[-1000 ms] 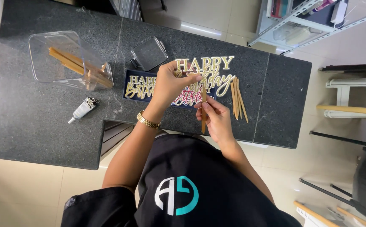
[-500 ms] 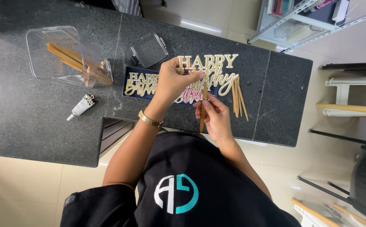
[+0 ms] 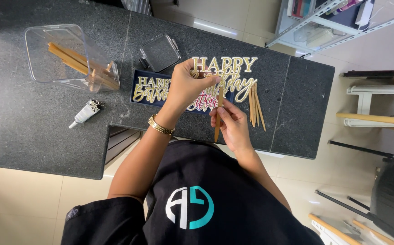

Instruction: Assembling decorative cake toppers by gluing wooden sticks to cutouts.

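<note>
Seen from the head camera, a wooden stick (image 3: 218,119) is pinched upright between the fingers of the right hand (image 3: 233,127), near the worktop's (image 3: 33,136) near edge. The left hand (image 3: 188,85) is pressed down with its grip closed on a gold cake-topper cutout (image 3: 226,68), its fingertips touching the stick's upper end. A red and gold cutout (image 3: 203,103) lies partly hidden beneath both hands. Just right of the hands, loose sticks (image 3: 256,106) are laid together. To the left, a dark blue cutout (image 3: 148,88) is seen, with a small clear lidded box (image 3: 159,52) beyond it, a clear container (image 3: 67,56) of sticks far left, and a clipped white tube (image 3: 83,114) nearer.
</note>
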